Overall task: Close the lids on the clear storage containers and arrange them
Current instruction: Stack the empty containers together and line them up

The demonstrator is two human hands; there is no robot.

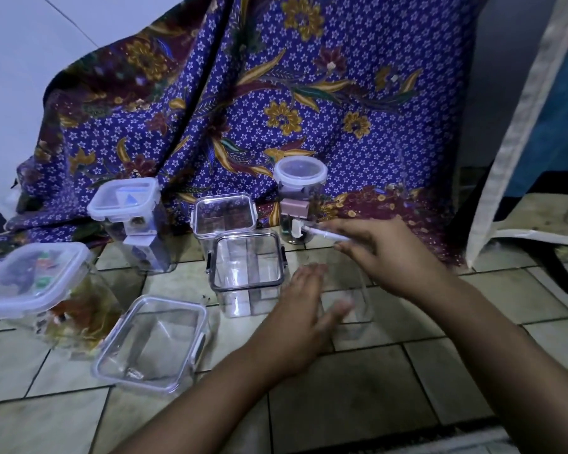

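A tall clear container (358, 306) stands on the tiled floor under my hands, blurred. My left hand (304, 309) grips its left side, thumb across the front. My right hand (387, 257) lies over its top and holds a clear lid whose white edge (327, 234) sticks out past the fingers. Left of it stands a clear square container with a dark-rimmed lid (248, 267), and behind that a second lidded one (223, 214). A round lidded jar (300, 175) stands at the back.
A lidded container with colourful contents (30, 280) sits at the far left, a low rectangular one (151, 342) in front, and a square lidded one (125, 199) behind. A purple batik cloth (276, 93) hangs at the back. A cloth-covered piece with a dark leg (554, 270) stands at the right.
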